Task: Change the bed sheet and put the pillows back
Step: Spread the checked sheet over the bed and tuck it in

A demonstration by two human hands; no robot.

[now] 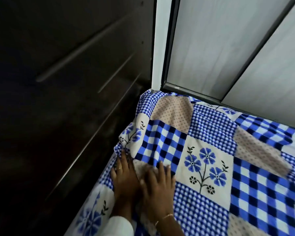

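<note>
A blue, white and beige patchwork bed sheet with checks, dots and flower squares covers the bed, bunched up at the far left corner. My left hand lies flat on the sheet at the bed's left edge, fingers straight and pointing to the corner. My right hand lies flat right beside it, fingers spread on the cloth, a thin bracelet on the wrist. Both hands are blurred. No pillows are in view.
A dark wooden cupboard with long handles stands close along the bed's left side. A white post and a dark-framed grey panel rise behind the head of the bed.
</note>
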